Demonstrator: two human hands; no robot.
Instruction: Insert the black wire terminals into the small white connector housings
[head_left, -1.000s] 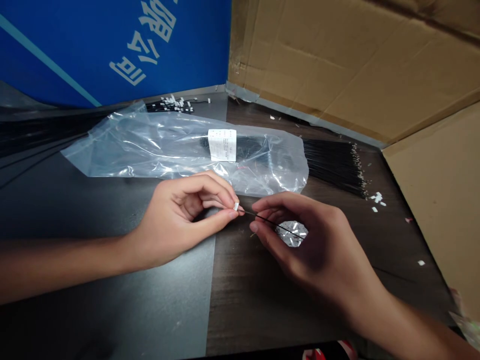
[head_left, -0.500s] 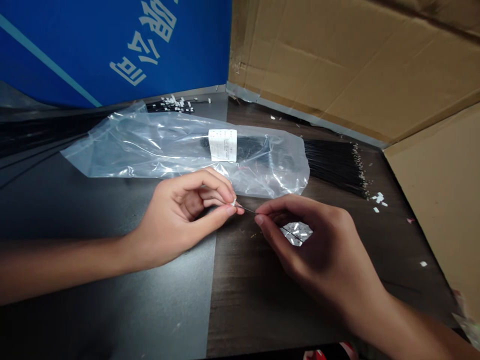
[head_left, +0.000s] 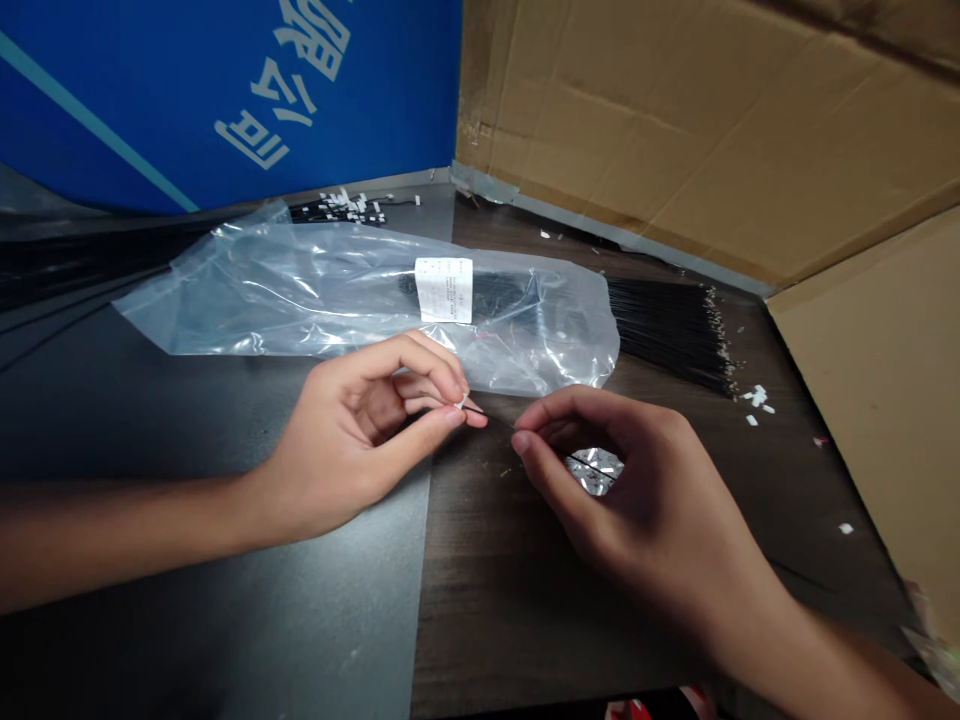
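Note:
My left hand (head_left: pixel 367 430) is closed in a pinch on a small white connector (head_left: pixel 460 402). A short dark stretch of thin black wire (head_left: pixel 474 409) shows just right of the connector. Close by on the right, my right hand (head_left: pixel 637 490) pinches a thin black wire (head_left: pixel 592 466) between thumb and forefinger. Between the two hands the strand is too faint to follow with certainty. Below the right palm lies a heap of small white pieces (head_left: pixel 600 483), partly hidden by the hand.
Behind the hands lies a clear plastic bag (head_left: pixel 337 290) with a white label (head_left: pixel 444 290). A black wire bundle (head_left: pixel 667 330) sticks out of its right end. Loose white connectors (head_left: pixel 759 397) lie nearby. Wires with white connectors (head_left: pixel 352 207) lie behind. Cardboard (head_left: pixel 675 120) and a blue panel (head_left: pixel 225 90) stand behind.
My fingertips are slightly farther apart, the left ones having shifted a little left. More dark wire shows beside the white connector. Both hands keep their pinch.

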